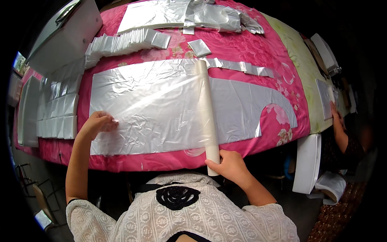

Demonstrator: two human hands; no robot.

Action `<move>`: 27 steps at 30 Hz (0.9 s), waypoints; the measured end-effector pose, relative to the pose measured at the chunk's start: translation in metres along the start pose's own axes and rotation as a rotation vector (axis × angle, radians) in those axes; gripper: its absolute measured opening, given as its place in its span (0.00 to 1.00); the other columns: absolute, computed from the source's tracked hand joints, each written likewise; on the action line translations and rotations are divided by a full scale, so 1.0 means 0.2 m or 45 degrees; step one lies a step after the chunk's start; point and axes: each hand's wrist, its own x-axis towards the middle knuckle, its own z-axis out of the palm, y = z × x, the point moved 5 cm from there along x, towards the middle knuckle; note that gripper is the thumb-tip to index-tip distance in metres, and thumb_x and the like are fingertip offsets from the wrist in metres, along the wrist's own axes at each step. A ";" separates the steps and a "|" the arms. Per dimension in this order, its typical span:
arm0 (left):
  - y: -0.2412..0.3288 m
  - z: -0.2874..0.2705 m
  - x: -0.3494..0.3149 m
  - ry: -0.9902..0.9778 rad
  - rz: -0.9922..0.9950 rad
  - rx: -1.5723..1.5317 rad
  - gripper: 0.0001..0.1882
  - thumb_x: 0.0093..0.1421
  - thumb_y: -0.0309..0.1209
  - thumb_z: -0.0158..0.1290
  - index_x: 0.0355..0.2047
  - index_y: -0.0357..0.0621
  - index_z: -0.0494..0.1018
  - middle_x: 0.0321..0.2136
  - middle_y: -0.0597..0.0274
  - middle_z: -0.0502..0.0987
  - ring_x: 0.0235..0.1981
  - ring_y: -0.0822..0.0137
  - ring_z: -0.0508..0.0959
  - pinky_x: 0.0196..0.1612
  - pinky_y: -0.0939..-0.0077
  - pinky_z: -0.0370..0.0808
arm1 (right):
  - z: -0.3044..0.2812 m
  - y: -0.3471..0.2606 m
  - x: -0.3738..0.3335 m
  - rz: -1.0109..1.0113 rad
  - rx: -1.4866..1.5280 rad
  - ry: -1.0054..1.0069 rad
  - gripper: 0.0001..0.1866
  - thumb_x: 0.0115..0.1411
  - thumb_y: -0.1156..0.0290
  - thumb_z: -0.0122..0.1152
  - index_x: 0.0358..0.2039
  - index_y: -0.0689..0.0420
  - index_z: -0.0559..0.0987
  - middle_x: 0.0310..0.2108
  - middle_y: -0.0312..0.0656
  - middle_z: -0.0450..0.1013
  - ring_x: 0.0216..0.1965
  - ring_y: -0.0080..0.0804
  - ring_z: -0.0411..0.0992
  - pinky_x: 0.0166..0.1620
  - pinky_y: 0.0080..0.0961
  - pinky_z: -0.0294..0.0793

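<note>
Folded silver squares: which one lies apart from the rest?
The single square on the pink cloth, just beyond the far end of the cream roll; the others sit in the fanned row or the left-hand grid.

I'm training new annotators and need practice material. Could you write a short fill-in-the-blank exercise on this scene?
1. The right hand grips the cream roll, so ____ of the person's two hands holds it.
2. The left hand is on the ____ side of the roll.
3. The flowered cloth is mostly ____.
4. The patch on the person's top is ____.

Missing words: one; left; pink; black.
</note>
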 end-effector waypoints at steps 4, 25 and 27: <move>-0.02 -0.13 0.01 0.119 -0.043 0.308 0.06 0.53 0.26 0.47 0.31 0.37 0.71 0.29 0.57 0.77 0.30 0.66 0.77 0.34 0.72 0.75 | -0.01 0.00 0.00 -0.021 -0.035 -0.011 0.25 0.46 0.48 0.61 0.25 0.62 0.78 0.22 0.52 0.74 0.27 0.48 0.74 0.31 0.38 0.72; 0.22 1.45 -0.03 0.156 1.290 1.254 0.35 0.53 0.37 0.42 0.58 0.27 0.52 0.60 0.40 0.51 0.63 0.49 0.49 0.63 0.56 0.45 | -0.03 0.06 0.00 -0.009 0.055 -0.116 0.25 0.46 0.50 0.61 0.26 0.63 0.78 0.22 0.52 0.74 0.26 0.47 0.74 0.31 0.37 0.72; 0.22 1.46 -0.04 0.158 1.282 1.291 0.36 0.52 0.39 0.41 0.58 0.26 0.51 0.60 0.40 0.50 0.63 0.49 0.49 0.64 0.56 0.44 | -0.04 0.06 0.01 -0.023 0.032 -0.133 0.25 0.46 0.49 0.62 0.26 0.63 0.79 0.22 0.52 0.74 0.26 0.47 0.74 0.31 0.37 0.72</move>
